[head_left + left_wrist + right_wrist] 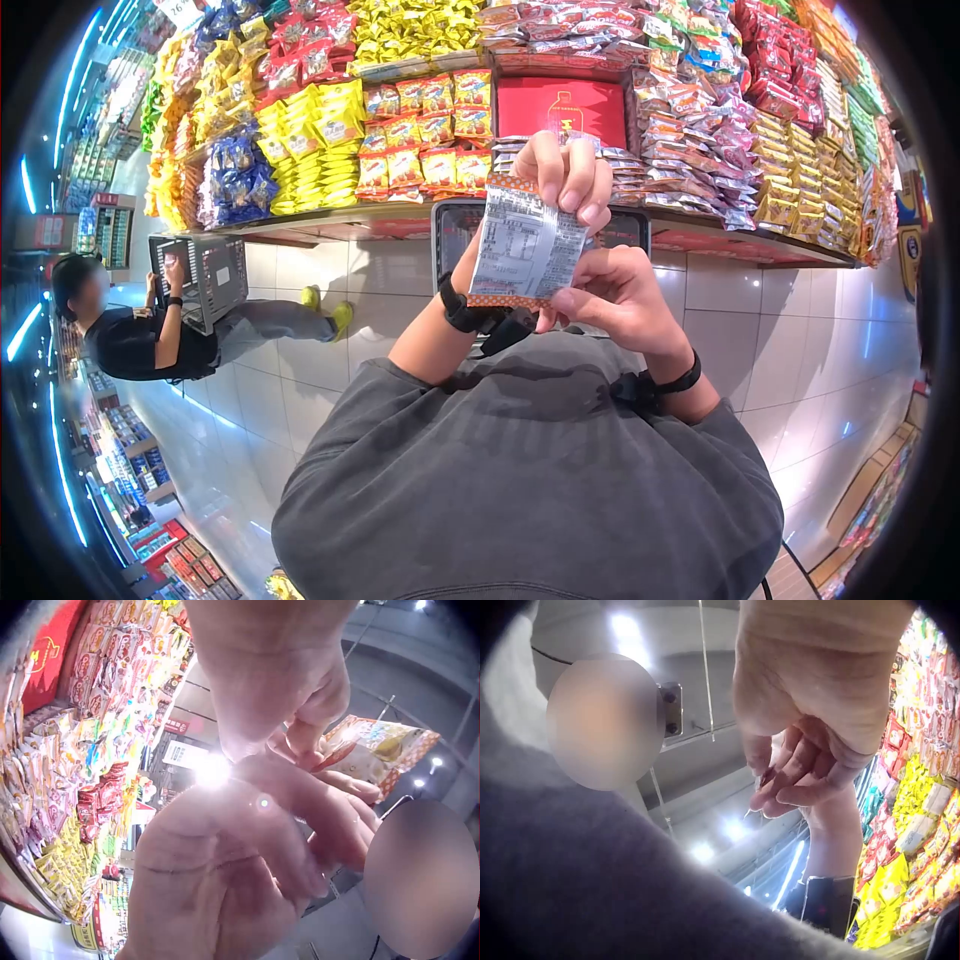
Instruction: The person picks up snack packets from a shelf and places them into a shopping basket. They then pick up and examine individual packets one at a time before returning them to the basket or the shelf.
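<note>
Grey shirt [530, 470] fabric, soft and matte with loose folds, lies closest, below the hands. Just beyond it, between the two hands, a small flat packet [528, 250] is held up with its printed back facing the wearer: a silvery-white panel of tiny text and tables, too small to read, edged at top and bottom by orange dotted bands. The left hand [568, 180] reaches up behind the packet and curls its fingers over the upper right part; the right hand [622, 298] pinches the lower right corner between thumb and fingers. The packet looks light, and its thin film should bend and crinkle easily; the glossy surface could slip under dry fingertips. Its edge bands seem the best places to hold, since squeezing the middle might crush whatever is inside, and how fragile that is cannot be told. Directly behind the hands sits the dark, hard-looking rim of a basket [439, 240]. Beyond that, a curved shelf carries heaped shiny pouches: plump yellow bags [325, 125] and neat rows of red-and-yellow bags [430, 130] to the left of the hands, and a smooth, flat red panel [525, 108] straight ahead. Well off to the left, another person [150, 340] in dark clothing holds a grey slatted crate [228, 280].
</note>
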{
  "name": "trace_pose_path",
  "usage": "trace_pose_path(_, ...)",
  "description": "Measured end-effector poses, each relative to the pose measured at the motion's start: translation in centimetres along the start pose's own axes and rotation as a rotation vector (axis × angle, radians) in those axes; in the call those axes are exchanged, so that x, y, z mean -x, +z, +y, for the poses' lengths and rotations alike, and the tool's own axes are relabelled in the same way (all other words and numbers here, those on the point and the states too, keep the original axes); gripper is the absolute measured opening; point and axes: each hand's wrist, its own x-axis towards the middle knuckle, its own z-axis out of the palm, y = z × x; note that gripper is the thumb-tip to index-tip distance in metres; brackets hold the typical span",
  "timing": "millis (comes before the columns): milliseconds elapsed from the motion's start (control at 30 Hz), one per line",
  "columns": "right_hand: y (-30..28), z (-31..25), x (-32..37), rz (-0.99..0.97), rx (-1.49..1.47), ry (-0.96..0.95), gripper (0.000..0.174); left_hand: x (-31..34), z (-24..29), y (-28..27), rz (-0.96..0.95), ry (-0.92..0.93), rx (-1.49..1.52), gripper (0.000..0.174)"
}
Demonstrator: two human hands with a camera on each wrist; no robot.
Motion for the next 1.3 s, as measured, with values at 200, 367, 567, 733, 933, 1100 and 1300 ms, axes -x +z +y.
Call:
trace_pose_path(200,-0.3,-0.1,-0.1,0.038,-0.022,0.069,0.016,0.4,0.4,-0.8,0.034,0.034,-0.106,0.029)
trace_pose_path(367,-3.9,-0.5,-0.5,0.244,0.474,-0.098,0.048,1.9,4.1,-0.2,0.257,-0.058,-1.33,0.011)
trace_pose_path(567,-4.8,1.7,-2.4,0.185,1.162,-0.135,0.039,5.3,1.0,-1.7,0.145,-0.146,-1.916,0.033)
trace_pose_path(733,-9.7,3.9,-8.1,0.242,1.159,-0.115,0.013,4.0,2.0,-5.4,0.272,-0.111,-1.985,0.027)
trace_pose_path(933,-21.1,9.8,-18.5,0.36,1.387,-0.392,0.008,3.7,6.1,-21.8,0.314,-0.439,-2.034,0.039)
trace_pose_path(1100,-25.0,14.9,-20.8,0.103,1.48,-0.298,0.012,3.5,5.9,-26.6,0.267,-0.989,-1.958,0.038)
trace_pose_path(1300,-23.9,15.4,-20.2,0.007,1.456,-0.134,0.014,4.0,5.5,-27.4,0.288,-1.049,-1.924,0.043)
